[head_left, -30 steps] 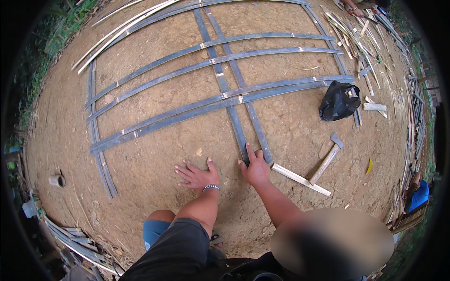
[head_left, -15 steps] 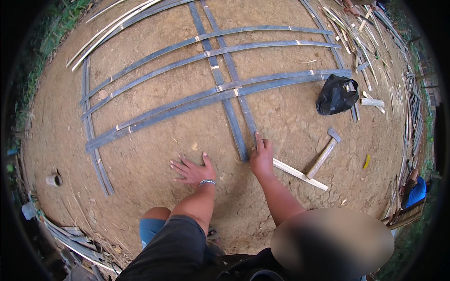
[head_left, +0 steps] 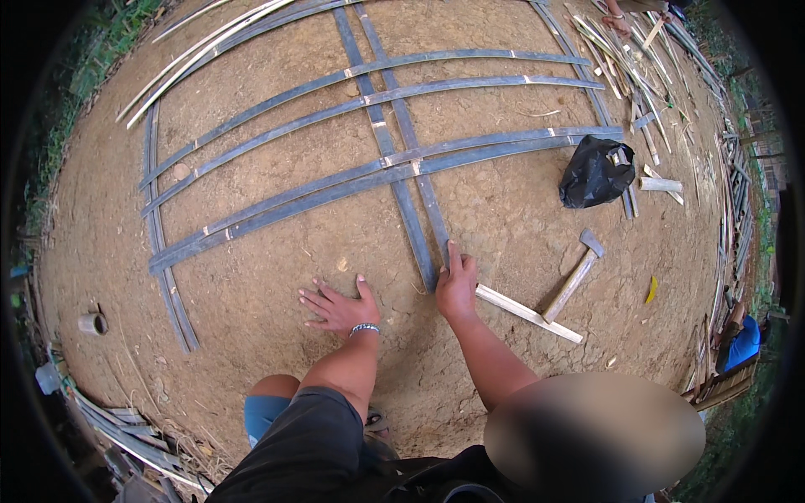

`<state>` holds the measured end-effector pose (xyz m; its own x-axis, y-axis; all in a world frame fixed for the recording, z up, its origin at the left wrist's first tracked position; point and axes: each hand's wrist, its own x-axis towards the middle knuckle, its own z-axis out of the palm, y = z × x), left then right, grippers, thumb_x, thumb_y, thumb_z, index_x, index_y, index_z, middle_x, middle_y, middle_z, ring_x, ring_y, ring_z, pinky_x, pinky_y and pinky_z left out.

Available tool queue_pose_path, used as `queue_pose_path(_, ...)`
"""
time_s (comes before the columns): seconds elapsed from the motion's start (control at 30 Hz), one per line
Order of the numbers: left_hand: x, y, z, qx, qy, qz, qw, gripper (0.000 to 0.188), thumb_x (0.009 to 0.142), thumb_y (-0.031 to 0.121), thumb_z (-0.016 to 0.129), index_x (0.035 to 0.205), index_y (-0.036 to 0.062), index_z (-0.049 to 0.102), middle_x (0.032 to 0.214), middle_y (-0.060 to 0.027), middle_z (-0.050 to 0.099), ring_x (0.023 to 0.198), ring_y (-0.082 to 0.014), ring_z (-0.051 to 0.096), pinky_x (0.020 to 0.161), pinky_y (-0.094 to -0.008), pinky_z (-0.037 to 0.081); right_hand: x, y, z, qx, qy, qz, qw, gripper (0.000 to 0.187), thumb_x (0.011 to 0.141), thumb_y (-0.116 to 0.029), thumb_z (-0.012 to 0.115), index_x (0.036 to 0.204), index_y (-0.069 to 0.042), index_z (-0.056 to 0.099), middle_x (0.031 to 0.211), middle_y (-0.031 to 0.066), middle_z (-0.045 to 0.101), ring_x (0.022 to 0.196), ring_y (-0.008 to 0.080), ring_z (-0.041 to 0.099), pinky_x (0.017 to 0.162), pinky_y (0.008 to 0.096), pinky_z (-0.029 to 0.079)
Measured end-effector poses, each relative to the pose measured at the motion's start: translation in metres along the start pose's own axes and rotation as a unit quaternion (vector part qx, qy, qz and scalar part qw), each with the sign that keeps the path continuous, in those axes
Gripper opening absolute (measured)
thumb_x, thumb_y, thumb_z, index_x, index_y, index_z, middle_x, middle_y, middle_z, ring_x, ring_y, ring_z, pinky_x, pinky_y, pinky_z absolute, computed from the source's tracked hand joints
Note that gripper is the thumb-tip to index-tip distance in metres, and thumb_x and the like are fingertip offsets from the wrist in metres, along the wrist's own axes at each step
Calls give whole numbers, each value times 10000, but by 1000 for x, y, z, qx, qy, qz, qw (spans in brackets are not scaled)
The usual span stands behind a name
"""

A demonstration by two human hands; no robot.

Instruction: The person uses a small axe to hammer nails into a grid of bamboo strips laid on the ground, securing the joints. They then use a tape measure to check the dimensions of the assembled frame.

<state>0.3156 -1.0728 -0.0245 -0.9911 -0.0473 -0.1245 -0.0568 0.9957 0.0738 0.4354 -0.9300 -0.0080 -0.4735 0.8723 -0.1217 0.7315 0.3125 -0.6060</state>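
On the bare ground lies a lattice of dark bamboo strips: two lengthwise strips run side by side toward me, crossed by several long strips. My right hand (head_left: 458,283) is closed on the near end of the right lengthwise strip (head_left: 430,197), its index finger stretched along it. The left lengthwise strip (head_left: 412,233) ends just beside that hand, a narrow gap between them. My left hand (head_left: 337,308) rests on the soil with its fingers spread, holding nothing. A pale split bamboo stick (head_left: 530,314) begins next to my right hand.
To the right lies an axe (head_left: 572,277), its handle against the pale stick. A black plastic bag (head_left: 597,173) stands by the lattice's right side. Bamboo offcuts cover the far right, where another person's hand (head_left: 617,23) shows. A short tube (head_left: 93,324) lies at the left.
The view has shifted slightly. My right hand has drawn the near end of the right strip a little leftward, toward its neighbour. My left hand stays on the ground.
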Motion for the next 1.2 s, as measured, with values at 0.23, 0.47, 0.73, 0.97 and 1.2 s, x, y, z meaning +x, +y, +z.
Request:
queue_pose_path(0.23,0,1,2,-4,14,1,1000,995,872,674,561,1600,69,252,1695,-214,70,1576,-344,50,1192,-696,36,0,-1,1,4,0,1,1000,614,867,16,640,1460,-79,515,1098,207,540,1028,382,550,946,450,456)
queue_pose_path(0.47,0,-2,7,8,26,0,1000,983,877,694,542,1598,87,262,1699,-203,63,1579,-334,40,1182,-710,56,1,2,0,21,-17,-2,1000,607,882,6,631,1468,-75,497,1169,225,519,1082,392,543,969,442,460)
queue_pose_path(0.73,-1,-2,6,-3,30,3,1000,986,867,692,546,1595,84,275,1693,-219,77,1578,-347,48,1176,-720,73,-8,-6,-24,-17,36,-41,998,608,864,-89,691,1445,-75,512,1219,209,538,1102,395,539,989,472,442)
queue_pose_path(0.97,-3,0,0,9,4,8,1000,988,872,696,536,1595,78,270,1694,-205,91,1576,-343,67,1181,-713,83,-24,-2,-29,-129,-53,-145,979,601,842,-243,735,1402,-117,557,1234,121,590,1143,325,553,963,472,429)
queue_pose_path(1.2,0,-2,-2,1,1,0,1000,989,874,700,520,1604,87,260,1688,-222,97,1572,-359,84,1182,-713,84,-36,-22,-10,-178,-63,-111,976,626,809,-283,757,1393,-153,574,1254,94,589,1177,312,545,988,488,405)
